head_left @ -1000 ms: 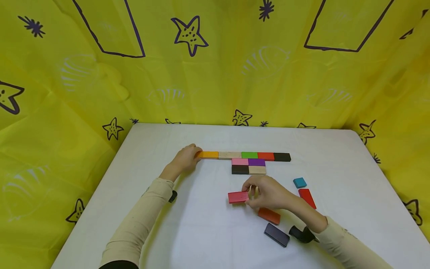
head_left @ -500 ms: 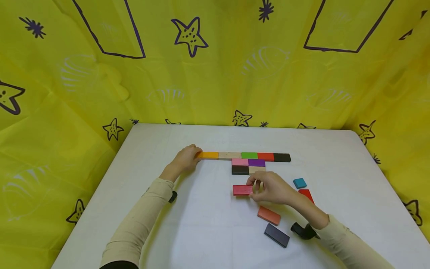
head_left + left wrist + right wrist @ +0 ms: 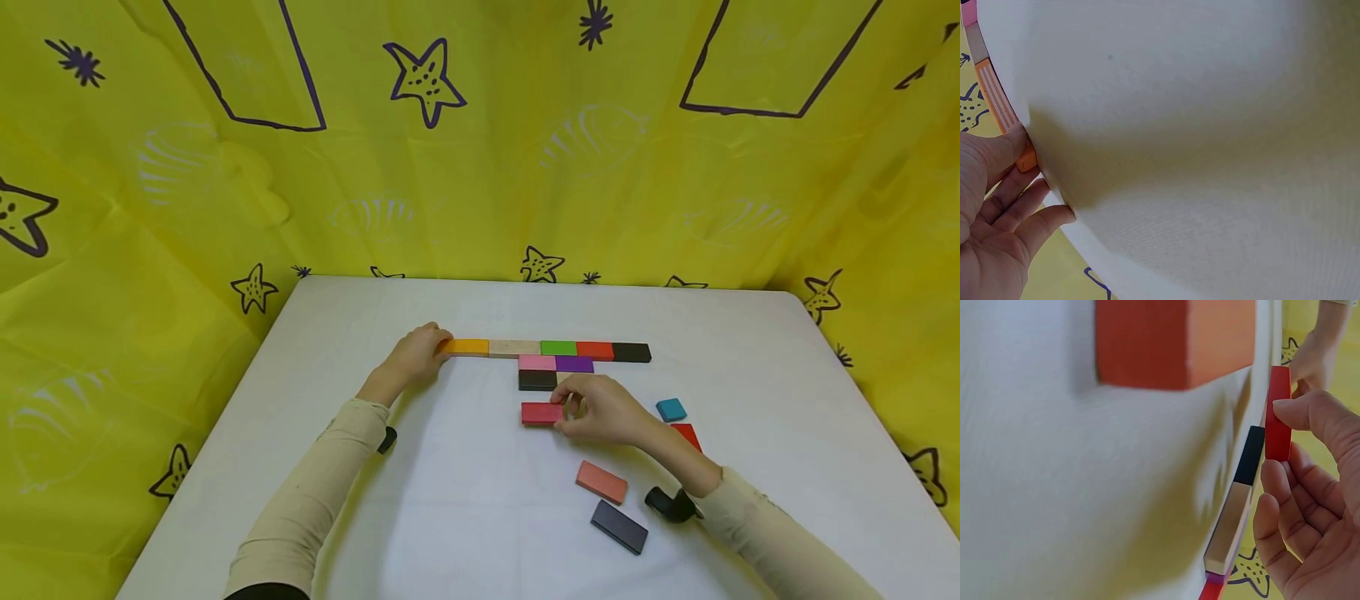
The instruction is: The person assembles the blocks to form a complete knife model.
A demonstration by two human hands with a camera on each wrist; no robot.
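Note:
My left hand (image 3: 416, 354) pinches the left end of an orange wooden block (image 3: 470, 347), its thumb on the block in the left wrist view. Rightward from it runs a row of natural wood (image 3: 514, 348), green (image 3: 558, 347), red and black (image 3: 632, 352) blocks. Below the row sit a pink block (image 3: 537, 362) and a purple block (image 3: 574, 364), then a dark block (image 3: 537, 380) and a second natural wood block (image 3: 1229, 528), mostly hidden by my right hand in the head view. That right hand (image 3: 603, 408) holds a pinkish-red block (image 3: 540, 413) by its right end, just nearer me than the dark block.
Right of my right hand lie a small blue block (image 3: 671, 410) and a red block (image 3: 686, 435), partly covered by the wrist. A coral block (image 3: 602, 482) and a dark grey block (image 3: 619, 527) lie nearer me. Yellow patterned cloth surrounds the white table (image 3: 450, 533).
My right hand has carried the pinkish-red block away from me, up close to the dark block, and levelled it. The left hand stays on the orange block.

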